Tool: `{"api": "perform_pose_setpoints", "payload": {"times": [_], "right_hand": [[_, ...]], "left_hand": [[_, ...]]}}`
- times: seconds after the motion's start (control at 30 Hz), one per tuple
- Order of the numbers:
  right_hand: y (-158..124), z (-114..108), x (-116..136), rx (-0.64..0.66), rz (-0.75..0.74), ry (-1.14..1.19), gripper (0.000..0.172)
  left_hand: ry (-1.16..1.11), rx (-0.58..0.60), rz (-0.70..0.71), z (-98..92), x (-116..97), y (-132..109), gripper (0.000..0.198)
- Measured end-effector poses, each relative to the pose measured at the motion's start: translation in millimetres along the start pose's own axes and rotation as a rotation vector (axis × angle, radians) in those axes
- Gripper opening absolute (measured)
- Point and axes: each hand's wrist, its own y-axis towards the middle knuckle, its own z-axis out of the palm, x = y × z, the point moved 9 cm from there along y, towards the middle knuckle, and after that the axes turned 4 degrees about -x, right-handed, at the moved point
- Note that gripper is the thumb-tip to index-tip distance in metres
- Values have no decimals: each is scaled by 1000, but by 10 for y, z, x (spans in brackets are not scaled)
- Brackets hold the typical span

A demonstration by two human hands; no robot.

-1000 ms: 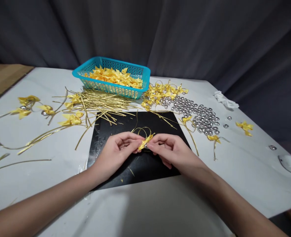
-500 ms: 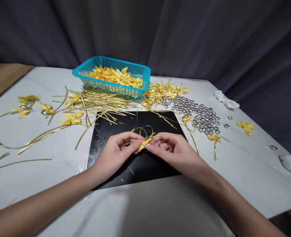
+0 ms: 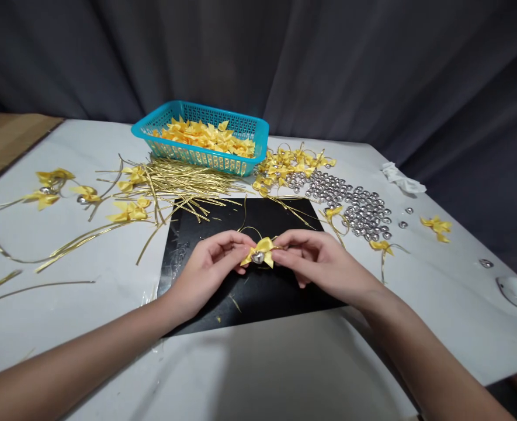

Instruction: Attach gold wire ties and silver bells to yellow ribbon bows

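Note:
Over a black mat [image 3: 280,295], my left hand [image 3: 210,266] and my right hand [image 3: 319,260] both pinch a small yellow ribbon bow [image 3: 259,252] from either side. A tiny silver bell hangs at the bow's middle, and a thin gold wire loop rises behind it. The fingers of both hands are closed on the bow and its wire ends. The bow faces me, spread flat between the fingertips.
A teal basket [image 3: 258,131] of yellow bows stands at the back. Gold wire ties [image 3: 179,181] lie heaped to its front left, with finished bows [image 3: 129,211] scattered further left. Silver bells [image 3: 358,206] cover the right side, beside a white rag [image 3: 401,177].
The bow has turned from edge-on to face me and the wire loop has shrunk. My hands drew slightly apart and up the mat.

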Motion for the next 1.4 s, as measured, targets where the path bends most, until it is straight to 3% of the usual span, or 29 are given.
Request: {"api": "perform_pose_setpoints", "payload": {"times": [0.33,0.63,0.8,0.97,1.17,1.23,1.3,1.37,1.4], "right_hand": [[-26,-181,79,-16,-52,131,22],[-11,22,2,66,45,18,34],[-46,-55,113,78,-77,-172,28],[-114,-95,210,66,-167,-216,18],[-151,37,290,100,-270,-284,16],[-166,27,382,22,-380,-362,14],[-198,-11,473,-104,-496,-439,12],[-237,-42,516,-231,-576,-504,10],[-252,-48,515,-280,-596,-528,9]], "left_hand": [[-45,5,-30,28,18,-5,13],[110,194,27,190,-55,-37,12],[219,282,80,240,-81,-63,19],[154,299,97,238,-76,-64,23],[91,330,106,253,-74,-74,24],[103,277,129,224,-93,-74,16],[116,132,132,126,-101,-54,10],[121,3,75,37,-56,-40,23],[127,-7,33,38,-19,-36,25]]}}
